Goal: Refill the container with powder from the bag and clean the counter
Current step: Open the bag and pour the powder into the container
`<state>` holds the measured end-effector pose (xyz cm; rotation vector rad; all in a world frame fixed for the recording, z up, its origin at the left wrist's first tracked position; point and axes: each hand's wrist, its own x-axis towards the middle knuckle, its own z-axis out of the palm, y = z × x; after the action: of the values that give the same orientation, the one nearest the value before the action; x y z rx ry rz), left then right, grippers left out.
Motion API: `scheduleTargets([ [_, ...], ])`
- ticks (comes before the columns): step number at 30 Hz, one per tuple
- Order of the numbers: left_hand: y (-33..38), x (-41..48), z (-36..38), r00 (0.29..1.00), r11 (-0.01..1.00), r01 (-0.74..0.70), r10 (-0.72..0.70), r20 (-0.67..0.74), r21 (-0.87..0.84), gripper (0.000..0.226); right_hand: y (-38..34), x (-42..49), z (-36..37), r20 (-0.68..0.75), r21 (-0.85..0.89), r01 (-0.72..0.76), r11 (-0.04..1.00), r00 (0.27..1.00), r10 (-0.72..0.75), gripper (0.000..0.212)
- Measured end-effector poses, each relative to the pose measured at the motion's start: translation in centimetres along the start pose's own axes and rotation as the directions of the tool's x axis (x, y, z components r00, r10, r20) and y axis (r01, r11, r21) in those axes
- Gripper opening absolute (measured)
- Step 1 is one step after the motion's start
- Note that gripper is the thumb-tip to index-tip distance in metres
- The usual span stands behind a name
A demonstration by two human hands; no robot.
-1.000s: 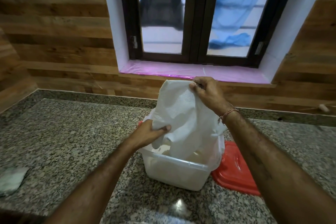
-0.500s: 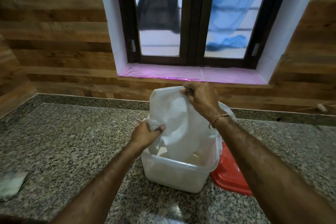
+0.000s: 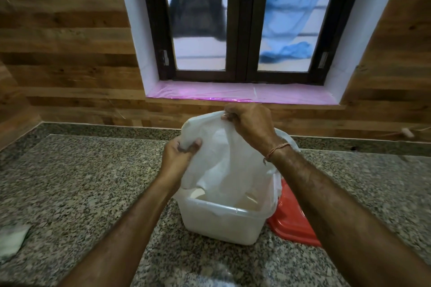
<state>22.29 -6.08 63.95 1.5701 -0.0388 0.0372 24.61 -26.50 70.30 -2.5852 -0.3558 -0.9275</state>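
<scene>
The limp, light bag (image 3: 224, 158) was held inverted over the container (image 3: 224, 223). The left hand (image 3: 177, 158) was clamped on its side and the right hand (image 3: 251, 126) on its top corner; thin, slippery film was judged best pinched at bunched folds

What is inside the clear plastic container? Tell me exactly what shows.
The white bag's lower end hangs into the container, with pale powder beside it. Both hands, left and right, hold the bag up. The bag hides how full the container is.

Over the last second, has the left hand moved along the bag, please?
Yes. The left hand has climbed the bag, away from the container rim, toward the right hand.
</scene>
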Motion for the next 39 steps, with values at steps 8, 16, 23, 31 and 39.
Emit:
scheduleTargets([
  [8, 0.2, 0.4, -2.3, 0.992, 0.905, 0.109, -0.125, -0.011, -0.412, 0.012, 8.7, -4.6, -3.3, 0.318, 0.605, -0.5, 0.62, 0.865, 0.388, 0.045],
  [16, -1.6, 1.7, -2.2, 0.983, 0.875, 0.155, -0.184, -0.018, -0.458, 0.005, 9.6, -6.4, -2.6, 0.235, 0.856, -0.438, 0.275, 0.803, 0.547, 0.019],
  [23, -1.6, 2.7, -2.0, 0.971, 0.812, 0.206, -0.237, 0.015, -0.547, 0.019, 7.8, -9.2, 1.0, 0.567, 0.743, -0.666, 0.064, 0.678, 0.468, 0.094],
  [31, -1.8, 3.1, -2.2, 0.97, 0.869, 0.165, -0.23, -0.084, -0.466, 0.018, 8.4, -6.5, 0.0, 0.249, 0.864, -0.462, 0.202, 0.739, 0.626, 0.016],
  [39, -1.9, 3.9, -1.5, 0.961, 0.855, 0.153, -0.246, -0.127, -0.496, 0.006, 8.3, -8.2, 0.4, 0.519, 0.784, -0.611, 0.109, 0.741, 0.426, 0.072],
])
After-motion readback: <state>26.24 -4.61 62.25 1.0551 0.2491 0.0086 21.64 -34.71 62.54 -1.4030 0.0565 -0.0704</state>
